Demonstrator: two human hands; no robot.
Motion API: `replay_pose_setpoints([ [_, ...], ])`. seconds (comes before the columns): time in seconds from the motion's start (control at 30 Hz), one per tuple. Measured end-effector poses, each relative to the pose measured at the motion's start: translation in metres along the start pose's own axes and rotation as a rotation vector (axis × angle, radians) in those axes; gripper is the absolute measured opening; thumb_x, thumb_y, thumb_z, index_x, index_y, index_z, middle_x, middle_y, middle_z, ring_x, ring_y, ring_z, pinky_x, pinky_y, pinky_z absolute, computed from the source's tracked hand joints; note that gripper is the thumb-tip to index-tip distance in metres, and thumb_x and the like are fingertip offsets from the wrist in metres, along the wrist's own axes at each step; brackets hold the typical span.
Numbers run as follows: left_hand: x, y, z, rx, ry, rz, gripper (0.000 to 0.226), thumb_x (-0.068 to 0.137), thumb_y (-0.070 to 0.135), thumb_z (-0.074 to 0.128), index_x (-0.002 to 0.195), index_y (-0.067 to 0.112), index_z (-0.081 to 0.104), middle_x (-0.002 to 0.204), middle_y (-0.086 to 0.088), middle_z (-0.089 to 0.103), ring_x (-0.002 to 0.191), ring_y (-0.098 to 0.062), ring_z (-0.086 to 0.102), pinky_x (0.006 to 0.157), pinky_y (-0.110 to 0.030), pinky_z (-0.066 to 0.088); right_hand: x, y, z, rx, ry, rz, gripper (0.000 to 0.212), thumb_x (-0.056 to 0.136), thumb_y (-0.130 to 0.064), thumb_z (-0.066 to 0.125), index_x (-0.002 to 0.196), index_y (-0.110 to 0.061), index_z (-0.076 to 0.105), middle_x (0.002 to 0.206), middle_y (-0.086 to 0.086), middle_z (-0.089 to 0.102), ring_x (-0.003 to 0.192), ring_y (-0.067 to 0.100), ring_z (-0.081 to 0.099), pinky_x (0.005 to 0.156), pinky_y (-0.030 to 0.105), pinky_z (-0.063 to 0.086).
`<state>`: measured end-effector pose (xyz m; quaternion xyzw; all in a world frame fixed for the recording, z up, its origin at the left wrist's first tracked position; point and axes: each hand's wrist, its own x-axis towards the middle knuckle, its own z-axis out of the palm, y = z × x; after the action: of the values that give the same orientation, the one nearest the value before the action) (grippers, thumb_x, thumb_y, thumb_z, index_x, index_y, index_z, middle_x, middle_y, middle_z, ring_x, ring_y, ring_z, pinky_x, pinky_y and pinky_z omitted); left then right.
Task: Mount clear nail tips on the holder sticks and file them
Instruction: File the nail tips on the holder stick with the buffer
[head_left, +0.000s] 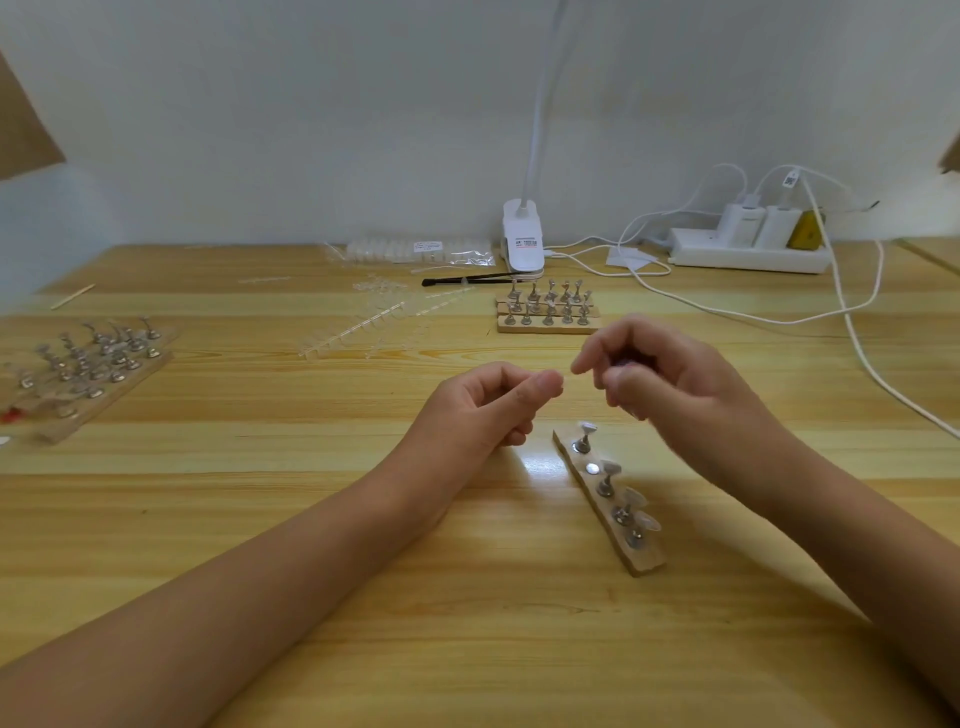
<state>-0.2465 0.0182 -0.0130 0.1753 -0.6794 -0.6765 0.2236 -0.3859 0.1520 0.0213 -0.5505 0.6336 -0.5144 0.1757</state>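
A wooden strip (644, 564) lies at an angle on the table in front of me. It carries several metal holder sticks (605, 486) topped with clear nail tips (635, 499), and one bare round magnet spot (591, 468). My right hand (670, 379) hovers just above the strip's far end, blurred, its fingers curled round a small dark holder stick (623, 361) that is mostly hidden. My left hand (488, 408) rests beside it with fingers curled and thumb pressed to the index fingertip. I cannot make out anything between them.
Strips of clear nail tips (363, 325) lie mid-table, with bagged tips (415, 252) and a black tool (472, 279) behind. More stick racks stand at centre back (548, 312) and far left (88, 364). A clip lamp (522, 239), power strip (748, 254) and cables (852, 332) sit at the back right.
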Motion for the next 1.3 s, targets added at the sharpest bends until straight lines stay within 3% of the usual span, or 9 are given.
replay_pose_setpoints([
  [0.13,0.001,-0.001,0.001,0.015,-0.005,0.004,0.039,0.07,0.055,0.07,0.087,0.02,0.073,0.067,0.015,0.059,0.064,0.0,0.054,0.066,-0.014,0.046,-0.001,0.0,0.003,-0.275,0.006,-0.19,0.012,0.085,-0.018,0.071,0.096,-0.019,0.067,0.086,-0.002,0.054,0.075,0.007,0.05,0.063,0.015,0.041],
  [0.27,0.0,-0.001,0.001,0.063,-0.008,0.017,0.036,0.071,0.051,0.069,0.087,0.019,0.07,0.065,0.016,0.059,0.062,0.0,0.055,0.065,-0.014,0.046,0.002,0.002,0.002,-0.32,0.045,-0.244,0.016,0.081,-0.031,0.067,0.091,-0.019,0.067,0.09,0.004,0.055,0.079,0.007,0.051,0.067,0.01,0.041],
  [0.37,-0.001,0.0,0.002,0.09,-0.024,0.034,0.039,0.073,0.052,0.067,0.092,0.018,0.072,0.065,0.015,0.06,0.063,0.001,0.055,0.064,-0.013,0.046,0.003,0.001,0.0,-0.32,0.038,-0.237,0.018,0.081,-0.034,0.066,0.089,-0.019,0.068,0.09,0.006,0.056,0.077,0.014,0.052,0.064,0.015,0.042],
  [0.47,-0.001,0.0,0.003,0.088,-0.034,0.044,0.053,0.077,0.057,0.06,0.098,0.011,0.074,0.068,0.012,0.058,0.066,-0.004,0.054,0.066,-0.015,0.047,0.006,0.0,-0.006,-0.253,0.033,-0.158,0.012,0.081,-0.029,0.07,0.088,-0.019,0.07,0.089,0.008,0.061,0.077,0.017,0.056,0.065,0.024,0.048],
  [0.6,-0.001,0.0,0.005,0.05,-0.004,0.036,0.052,0.087,0.062,0.056,0.097,0.014,0.074,0.07,0.008,0.057,0.067,-0.006,0.054,0.068,-0.017,0.049,0.008,0.002,-0.022,-0.012,-0.172,0.096,0.019,0.076,-0.033,0.073,0.088,-0.019,0.074,0.068,-0.015,0.061,0.063,-0.001,0.054,0.061,0.013,0.046],
  [0.7,0.001,-0.002,0.004,0.059,0.085,0.028,0.045,0.083,0.058,0.057,0.104,0.02,0.066,0.073,0.015,0.059,0.072,-0.001,0.057,0.074,-0.022,0.049,0.011,0.008,-0.032,0.076,-0.323,0.281,0.023,0.072,-0.035,0.075,0.089,-0.02,0.076,0.067,0.002,0.044,0.062,0.006,0.046,0.06,0.019,0.045],
  [0.8,0.001,-0.004,0.002,0.056,0.092,0.015,0.035,0.088,0.051,0.058,0.103,0.021,0.065,0.074,0.017,0.059,0.076,-0.001,0.058,0.078,-0.025,0.05,0.013,0.013,-0.036,0.077,-0.395,0.388,0.021,0.071,-0.034,0.077,0.087,-0.02,0.077,0.064,-0.003,0.042,0.062,0.007,0.046,0.06,0.018,0.046],
  [1.1,-0.001,-0.006,0.002,0.155,0.03,0.041,0.013,0.098,0.028,0.057,0.098,0.022,0.068,0.072,0.02,0.06,0.073,0.005,0.058,0.07,-0.012,0.048,0.013,0.018,-0.037,0.014,-0.487,0.467,0.022,0.069,-0.036,0.076,0.085,-0.02,0.076,0.063,-0.006,0.044,0.062,0.005,0.047,0.058,0.015,0.044],
  [1.3,-0.002,-0.008,0.006,0.401,-0.013,0.099,0.016,0.093,0.016,0.065,0.1,0.03,0.067,0.095,0.01,0.06,0.085,0.004,0.057,0.077,-0.012,0.049,0.013,0.019,-0.04,-0.046,-0.481,0.473,0.025,0.066,-0.042,0.077,0.083,-0.024,0.074,0.065,-0.005,0.047,0.061,0.006,0.048,0.057,0.016,0.043],
])
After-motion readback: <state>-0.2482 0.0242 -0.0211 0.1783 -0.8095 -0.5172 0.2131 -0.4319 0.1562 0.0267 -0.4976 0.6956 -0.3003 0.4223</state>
